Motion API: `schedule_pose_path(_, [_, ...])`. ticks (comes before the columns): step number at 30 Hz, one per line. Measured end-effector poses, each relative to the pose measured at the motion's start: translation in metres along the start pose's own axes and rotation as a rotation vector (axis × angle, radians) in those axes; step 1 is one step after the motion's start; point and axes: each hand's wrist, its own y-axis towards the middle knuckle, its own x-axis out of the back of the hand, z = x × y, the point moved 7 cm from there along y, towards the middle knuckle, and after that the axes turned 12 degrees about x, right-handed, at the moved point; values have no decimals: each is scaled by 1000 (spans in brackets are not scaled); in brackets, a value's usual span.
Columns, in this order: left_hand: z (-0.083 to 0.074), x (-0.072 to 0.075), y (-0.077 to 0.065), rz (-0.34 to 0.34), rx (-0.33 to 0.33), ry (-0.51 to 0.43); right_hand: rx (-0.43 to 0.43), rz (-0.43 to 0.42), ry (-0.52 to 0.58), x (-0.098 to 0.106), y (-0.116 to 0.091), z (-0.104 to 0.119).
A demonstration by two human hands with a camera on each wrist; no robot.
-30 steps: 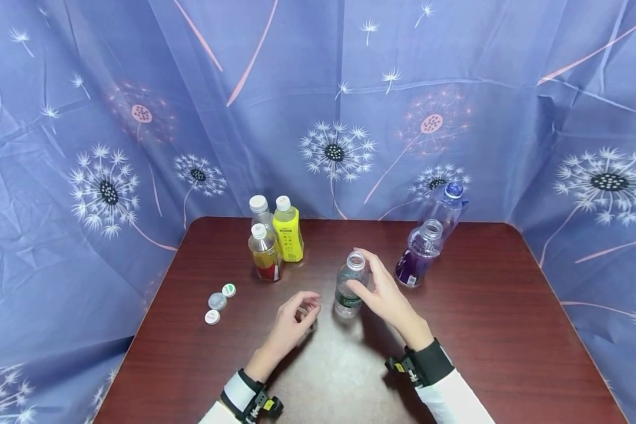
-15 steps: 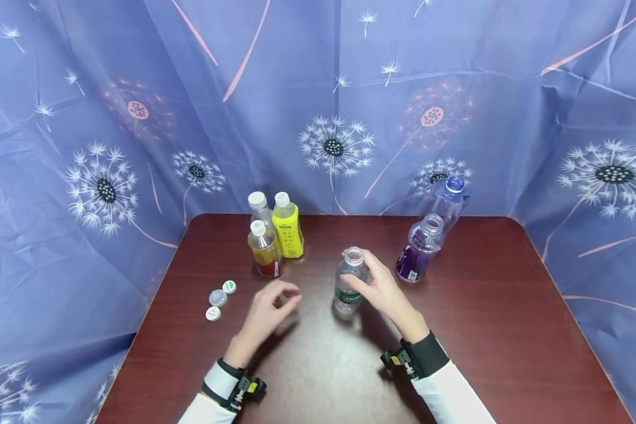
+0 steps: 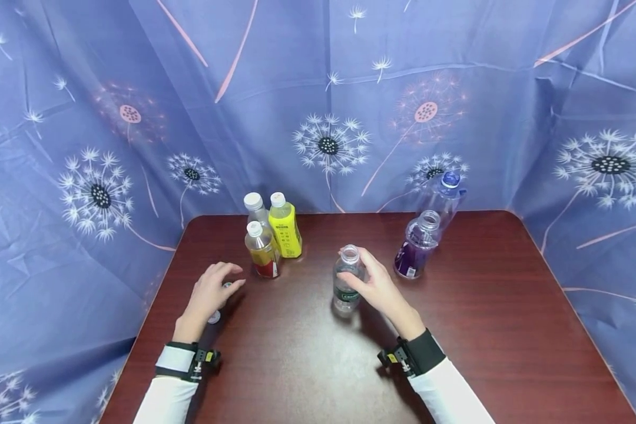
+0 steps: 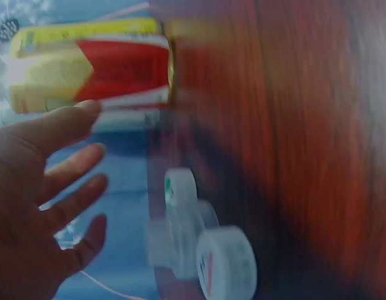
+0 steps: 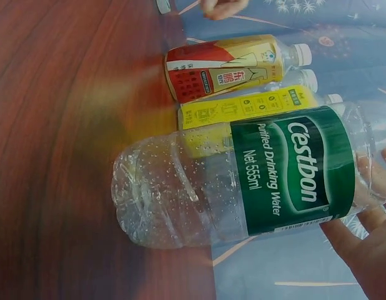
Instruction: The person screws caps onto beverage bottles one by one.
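In the head view my right hand [image 3: 383, 290] grips a clear, uncapped water bottle [image 3: 347, 287] with a green label, standing upright on the table. Its label [image 5: 293, 169] reads Cestbon in the right wrist view. My left hand [image 3: 205, 297] hovers at the left over several bottle caps, thumb and fingers spread apart and holding nothing. The left wrist view shows a white cap with a green mark [image 4: 182, 186], a clear cap [image 4: 188, 234] and another white cap [image 4: 227, 262], all apart from the fingers. From the head, the left hand partly hides these caps.
Capped bottles stand behind, left of centre: a red-and-gold one [image 3: 265, 254], a yellow one [image 3: 286, 231] and a clear one [image 3: 254, 203]. At right are an uncapped purple-labelled bottle [image 3: 414, 250] and a clear blue-topped bottle [image 3: 447, 197]. A blue curtain [image 3: 275, 118] hangs behind the table.
My left hand has moved left, away from the water bottle, to above the caps. My right hand stays at the bottle, which has barely shifted.
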Motion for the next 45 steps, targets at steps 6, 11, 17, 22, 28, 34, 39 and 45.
schedule_pose_path(6, [24,-14,5,111,64,108,17,-13,-4,0,-1,0])
schedule_pose_path(11, [35,-23,7,147,143,148,10,-13,8,-1,0,-1])
schedule_pose_path(17, [39,-20,5,181,229,171,0,-22,29,-2,-1,0])
schedule_pose_path(22, [38,-13,1,206,259,189,8,-28,20,-2,-1,0])
schedule_pose_path(28, [30,-18,2,226,165,194,18,-28,-1,2,0,0])
schedule_pose_path(34, [25,-16,1,151,95,180,6,-13,3,1,-2,-2])
schedule_pose_path(39, [10,-12,-3,132,11,35,3,-12,14,1,-1,-2])
schedule_pose_path(45, [-18,-11,-10,214,-18,-198,0,-10,17,0,-1,-2])
